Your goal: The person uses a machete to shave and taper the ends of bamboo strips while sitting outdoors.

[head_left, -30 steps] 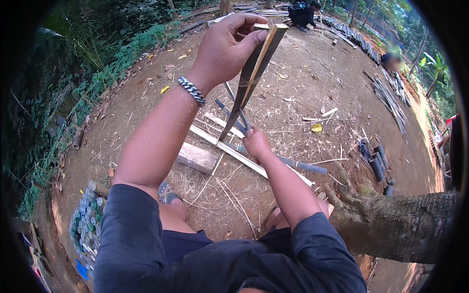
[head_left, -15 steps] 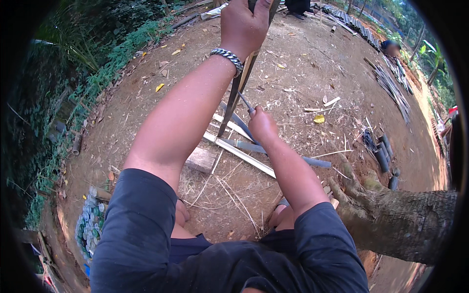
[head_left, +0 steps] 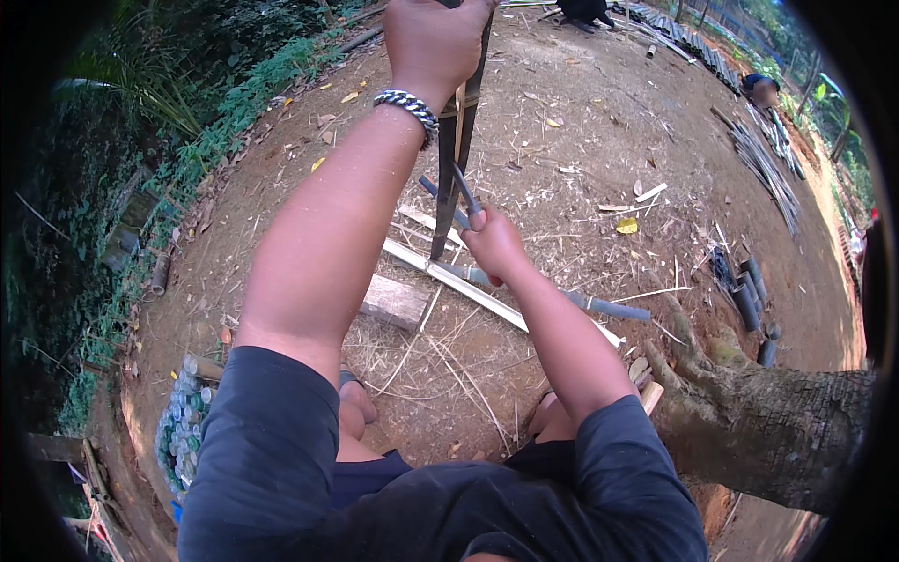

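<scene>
High in front of me, my left hand (head_left: 433,47) is closed around the upper part of a long dark bamboo piece (head_left: 447,208). The piece stands nearly upright, its lower end down by the pale strips on the ground. Lower and to the right, my right hand (head_left: 496,245) is wrapped round the handle of a knife (head_left: 465,187). Its narrow blade points up and lies against or just beside the bamboo; contact cannot be made out. A pale split strip (head_left: 487,302) and a grey-green bamboo pole (head_left: 613,309) lie crossed below my hands.
A wooden block (head_left: 395,302) lies in front of my feet. At the right are a thick tree trunk (head_left: 777,412) and short dark bamboo pieces (head_left: 746,304). Bottles (head_left: 183,426) are heaped at the left. Another person (head_left: 763,91) is far off at the right.
My left hand has shifted left and slightly up, bringing the bamboo closer to upright. My right hand has moved a little left, and the knife blade now points more steeply upward.
</scene>
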Available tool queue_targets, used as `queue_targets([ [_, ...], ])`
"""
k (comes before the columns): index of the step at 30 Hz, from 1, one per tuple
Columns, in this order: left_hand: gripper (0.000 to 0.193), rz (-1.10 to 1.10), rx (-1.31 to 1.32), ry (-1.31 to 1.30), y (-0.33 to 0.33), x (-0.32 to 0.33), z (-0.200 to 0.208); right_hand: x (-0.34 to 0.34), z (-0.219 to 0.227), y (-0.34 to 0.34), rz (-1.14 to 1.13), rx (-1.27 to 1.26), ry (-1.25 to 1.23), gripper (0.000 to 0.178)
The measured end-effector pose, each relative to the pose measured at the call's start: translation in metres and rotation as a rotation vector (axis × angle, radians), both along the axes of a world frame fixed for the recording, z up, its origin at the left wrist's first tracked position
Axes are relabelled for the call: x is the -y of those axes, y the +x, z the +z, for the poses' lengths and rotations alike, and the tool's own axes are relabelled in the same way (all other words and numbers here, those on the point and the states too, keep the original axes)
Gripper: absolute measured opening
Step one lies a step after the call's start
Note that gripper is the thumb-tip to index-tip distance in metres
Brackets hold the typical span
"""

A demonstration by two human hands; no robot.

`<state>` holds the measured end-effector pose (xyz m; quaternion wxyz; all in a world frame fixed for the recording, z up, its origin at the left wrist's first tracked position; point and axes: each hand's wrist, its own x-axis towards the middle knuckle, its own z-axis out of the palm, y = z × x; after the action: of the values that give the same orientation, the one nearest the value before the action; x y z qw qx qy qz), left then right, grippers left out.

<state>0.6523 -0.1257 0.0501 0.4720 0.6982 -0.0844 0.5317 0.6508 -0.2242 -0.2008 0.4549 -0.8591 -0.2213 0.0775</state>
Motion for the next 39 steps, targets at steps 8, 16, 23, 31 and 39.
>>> queue_targets([
  [8,0.01,0.104,-0.046,-0.06,-0.012,0.0,-0.003,-0.013,0.084,-0.008,-0.024,0.157,0.228,0.032],
  [16,0.014,0.044,-0.095,-0.086,-0.005,0.026,0.017,-0.029,-0.266,0.039,-0.196,-0.062,-0.073,0.029],
  [23,0.015,0.133,-0.084,0.002,0.019,-0.032,0.012,-0.053,-0.197,0.043,-0.018,-0.159,-0.299,0.03],
  [31,0.02,0.085,-0.123,0.161,0.039,-0.025,0.007,0.008,-0.151,0.091,0.09,-0.102,-0.75,0.031],
  [39,0.025,0.107,-0.08,0.084,0.038,-0.057,0.003,0.038,-0.266,0.063,0.013,-0.324,-0.559,0.037],
])
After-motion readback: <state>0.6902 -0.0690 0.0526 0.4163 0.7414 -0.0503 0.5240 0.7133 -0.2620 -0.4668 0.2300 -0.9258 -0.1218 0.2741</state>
